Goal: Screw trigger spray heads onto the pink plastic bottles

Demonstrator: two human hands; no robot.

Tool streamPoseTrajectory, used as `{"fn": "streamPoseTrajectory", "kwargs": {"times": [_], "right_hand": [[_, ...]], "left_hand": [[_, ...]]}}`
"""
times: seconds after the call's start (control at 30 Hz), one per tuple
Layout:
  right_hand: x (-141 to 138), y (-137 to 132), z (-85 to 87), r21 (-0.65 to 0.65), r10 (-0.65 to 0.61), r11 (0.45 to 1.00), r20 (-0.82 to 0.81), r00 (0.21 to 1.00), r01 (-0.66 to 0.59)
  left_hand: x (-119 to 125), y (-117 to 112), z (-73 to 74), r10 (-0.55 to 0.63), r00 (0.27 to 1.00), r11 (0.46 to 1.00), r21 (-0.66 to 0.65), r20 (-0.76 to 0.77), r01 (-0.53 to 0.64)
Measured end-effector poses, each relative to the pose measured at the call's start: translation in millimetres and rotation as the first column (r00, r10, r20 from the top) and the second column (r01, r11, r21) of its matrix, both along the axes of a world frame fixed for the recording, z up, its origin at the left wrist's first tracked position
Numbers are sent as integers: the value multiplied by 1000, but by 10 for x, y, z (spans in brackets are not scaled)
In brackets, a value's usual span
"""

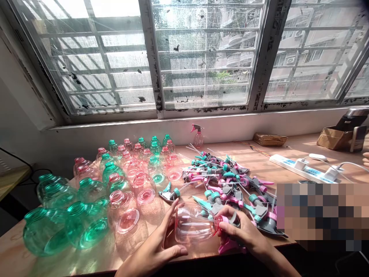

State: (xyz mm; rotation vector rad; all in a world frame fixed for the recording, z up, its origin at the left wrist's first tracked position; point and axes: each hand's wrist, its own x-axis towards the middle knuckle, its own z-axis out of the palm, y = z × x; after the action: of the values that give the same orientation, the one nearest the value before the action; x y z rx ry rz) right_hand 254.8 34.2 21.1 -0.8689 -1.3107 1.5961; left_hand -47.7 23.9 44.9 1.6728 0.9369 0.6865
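Note:
A clear pink bottle (pixel 193 225) lies on its side in the air just over the table's front edge, its neck to the right. My left hand (pixel 161 238) cradles its base between thumb and fingers. My right hand (pixel 239 227) is closed at the neck, gripping a pink-and-grey trigger spray head (pixel 227 223) by its collar. The collar meets the bottle's mouth; whether it is threaded on, I cannot tell. Beyond my right hand lies a heap of pink, teal and grey spray heads (pixel 227 175). One teal-and-grey spray head (pixel 169 193) sits apart, left of the heap.
Several green bottles (pixel 88 225) and pink bottles (pixel 126 215) stand without heads on the left. A pink bottle with its sprayer fitted (pixel 198 139) stands by the wall. Rightward are a power strip (pixel 302 169), a brown package (pixel 270 139) and a cardboard box (pixel 331 139).

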Motion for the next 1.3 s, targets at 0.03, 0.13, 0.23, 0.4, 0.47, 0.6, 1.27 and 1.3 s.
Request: {"fn": "streamPoseTrajectory", "kwargs": {"times": [0.03,0.13,0.23,0.4,0.47,0.6,1.27,1.3], "right_hand": [[0,-1,0,0,2,1000,-1,1000,-2],[-1,-2,2,1,-1,1000,-4,1000,1],[-2,-3,4,-2,0,1000,-9,1000,0],[-3,-2,7,17,-4,1000,6,1000,4],[-3,-4,12,15,-7,1000,10,1000,7],[-3,-7,17,5,-7,1000,15,1000,7],[-7,-19,38,-3,-25,1000,67,997,26],[-7,-17,36,0,-24,1000,64,998,24]], "left_hand": [[-3,-5,-7,-1,1000,1000,-6,14,1],[-7,-10,-25,-7,999,1000,-11,47,7],[-4,4,-37,-27,997,1000,14,67,26],[-6,17,-40,11,1000,997,71,-21,-10],[-13,7,-38,-3,1000,999,42,-14,3],[-16,-10,-25,-12,1000,1000,7,15,12],[18,-38,48,20,1000,999,-35,-5,-21],[16,-34,47,16,1000,999,-51,5,-15]]}}
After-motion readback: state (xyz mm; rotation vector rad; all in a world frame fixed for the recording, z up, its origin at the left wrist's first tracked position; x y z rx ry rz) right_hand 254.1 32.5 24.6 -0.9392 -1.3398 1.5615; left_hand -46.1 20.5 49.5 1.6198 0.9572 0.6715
